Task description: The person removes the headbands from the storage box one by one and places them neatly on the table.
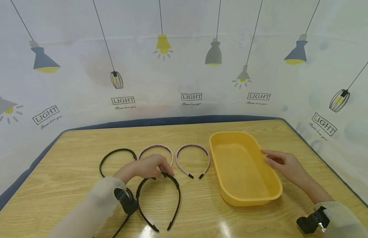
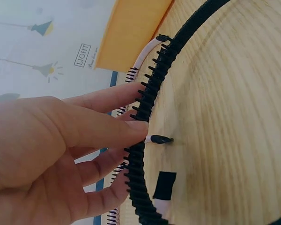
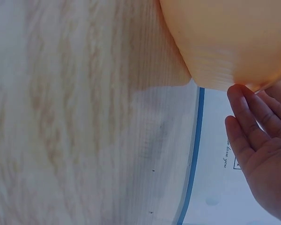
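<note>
My left hand pinches a black toothed headband at the top of its arch, between thumb and fingers. Its two ends point toward me. In the left wrist view, the small teeth of this headband stick out past the fingertips. My right hand is at the right side of a yellow plastic basin, with fingertips touching its rim. Seen from the right wrist, those fingers extend fairly straight against the basin's outer wall; the thumb is hidden there.
Two pink headbands with black teeth and tips, one in the middle and one behind the left hand, lie on the wooden table. Another black headband lies farther left, partly hidden by the arm. A lamp-printed backdrop surrounds the table's far edge.
</note>
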The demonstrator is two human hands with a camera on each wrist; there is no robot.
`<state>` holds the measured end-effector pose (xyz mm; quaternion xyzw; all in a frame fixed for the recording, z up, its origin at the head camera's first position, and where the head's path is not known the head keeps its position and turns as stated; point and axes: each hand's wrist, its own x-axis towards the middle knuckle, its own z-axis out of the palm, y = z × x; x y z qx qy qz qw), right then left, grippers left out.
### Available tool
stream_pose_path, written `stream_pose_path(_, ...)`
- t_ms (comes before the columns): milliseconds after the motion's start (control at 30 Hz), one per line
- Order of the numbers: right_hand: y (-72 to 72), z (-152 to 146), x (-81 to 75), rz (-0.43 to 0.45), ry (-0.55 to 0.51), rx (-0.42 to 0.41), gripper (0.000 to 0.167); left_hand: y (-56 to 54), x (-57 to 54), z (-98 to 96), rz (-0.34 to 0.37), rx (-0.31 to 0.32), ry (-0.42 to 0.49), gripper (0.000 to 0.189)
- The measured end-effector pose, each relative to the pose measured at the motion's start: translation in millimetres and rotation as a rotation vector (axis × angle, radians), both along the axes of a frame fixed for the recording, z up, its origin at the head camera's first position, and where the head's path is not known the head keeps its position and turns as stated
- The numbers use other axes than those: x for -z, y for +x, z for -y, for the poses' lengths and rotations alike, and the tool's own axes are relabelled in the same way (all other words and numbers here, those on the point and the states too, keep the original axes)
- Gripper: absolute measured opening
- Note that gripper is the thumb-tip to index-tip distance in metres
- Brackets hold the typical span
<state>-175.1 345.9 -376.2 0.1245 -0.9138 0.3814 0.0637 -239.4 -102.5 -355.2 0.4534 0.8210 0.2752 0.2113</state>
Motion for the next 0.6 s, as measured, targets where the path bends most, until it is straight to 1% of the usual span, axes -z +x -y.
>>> stream_pose_path(100,0.3,-0.5,-0.3,-0.006,-0.003,-0.002,0.040,0.6,3.3,0.8,0.007,0.007,0.006,0.034)
stream_pose_path(267,0.6,-1.0,-0.4,-0.007,-0.003,-0.002,0.040,1.3,7.5,1.2,0.016,0.000,0.014,0.037)
stream_pose_path(600,0.2,-0.5,1.3,-0.012,-0.006,-0.014,0.040,5.1,10.3,2.6,-0.001,-0.014,0.022,0.034)
